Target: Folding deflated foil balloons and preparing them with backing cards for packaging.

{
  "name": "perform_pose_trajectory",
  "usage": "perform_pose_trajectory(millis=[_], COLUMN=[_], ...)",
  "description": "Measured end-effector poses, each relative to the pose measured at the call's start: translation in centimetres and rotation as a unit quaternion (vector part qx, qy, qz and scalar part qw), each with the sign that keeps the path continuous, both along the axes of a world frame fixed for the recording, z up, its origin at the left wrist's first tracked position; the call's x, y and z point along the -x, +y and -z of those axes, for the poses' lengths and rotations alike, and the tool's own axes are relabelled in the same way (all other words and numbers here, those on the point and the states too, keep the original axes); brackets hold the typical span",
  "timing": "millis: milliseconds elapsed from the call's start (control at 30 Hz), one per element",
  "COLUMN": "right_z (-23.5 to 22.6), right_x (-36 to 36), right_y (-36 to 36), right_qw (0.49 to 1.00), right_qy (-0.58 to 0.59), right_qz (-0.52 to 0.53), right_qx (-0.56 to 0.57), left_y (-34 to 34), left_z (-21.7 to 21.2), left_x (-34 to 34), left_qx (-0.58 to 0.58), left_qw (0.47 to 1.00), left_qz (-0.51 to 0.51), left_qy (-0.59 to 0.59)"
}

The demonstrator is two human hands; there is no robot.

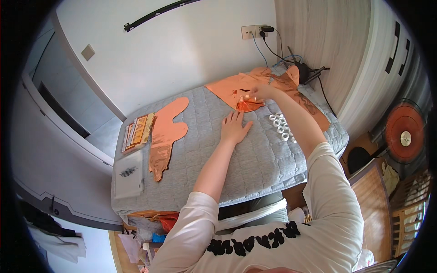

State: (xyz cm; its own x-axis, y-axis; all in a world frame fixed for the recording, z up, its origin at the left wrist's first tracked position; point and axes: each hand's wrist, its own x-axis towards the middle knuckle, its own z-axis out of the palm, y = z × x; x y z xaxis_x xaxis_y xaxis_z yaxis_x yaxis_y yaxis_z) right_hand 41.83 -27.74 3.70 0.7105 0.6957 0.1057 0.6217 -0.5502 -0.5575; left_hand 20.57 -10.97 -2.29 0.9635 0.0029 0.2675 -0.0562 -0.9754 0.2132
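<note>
My left hand [234, 128] lies flat with spread fingers on the grey quilted cover, its fingertips at the near edge of a crumpled shiny orange foil piece [250, 105]. Above that piece, my right hand [264, 92] has its fingers pinched together; what is between them is too small to make out. A flat orange foil sheet [223, 87], looking like a deflated balloon, spreads behind both hands. Under my right forearm, several small white rings [281, 126] lie in a cluster. Further right, partly behind that arm, is another copper-orange foil shape [318, 113].
To the left lies a curvy flat orange foil shape [169, 132]. Beside it are flat printed packs [138, 133] and a clear plastic case [129, 185] with dark slim bits. A black device with antennas [304, 73] and cables occupies the back right corner. A fan [404, 132] stands at right.
</note>
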Motion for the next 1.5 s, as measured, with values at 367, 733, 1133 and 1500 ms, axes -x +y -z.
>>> perform_pose_trajectory(millis=[367,733,1133,1500], right_z=[-20.7,-32.3,-28.2,-19.0], right_x=[-2.1,19.5,43.8,27.8], right_y=[-5.2,-11.1,-10.2,-2.7], right_qw=[0.815,0.705,0.944,0.938], right_qy=[-0.323,-0.663,-0.291,0.191], right_qz=[0.388,0.21,-0.157,-0.217], right_qx=[-0.282,-0.135,0.02,-0.191], left_y=[-0.1,1.0,-5.9,2.9], left_z=[0.3,0.1,-13.1,-11.8], left_x=[-0.4,-0.3,25.5,28.2], left_qx=[0.006,0.136,0.643,0.664], left_qw=[1.0,0.989,0.639,0.731], left_qz=[0.001,0.038,0.406,0.155], left_qy=[-0.014,-0.031,-0.113,0.029])
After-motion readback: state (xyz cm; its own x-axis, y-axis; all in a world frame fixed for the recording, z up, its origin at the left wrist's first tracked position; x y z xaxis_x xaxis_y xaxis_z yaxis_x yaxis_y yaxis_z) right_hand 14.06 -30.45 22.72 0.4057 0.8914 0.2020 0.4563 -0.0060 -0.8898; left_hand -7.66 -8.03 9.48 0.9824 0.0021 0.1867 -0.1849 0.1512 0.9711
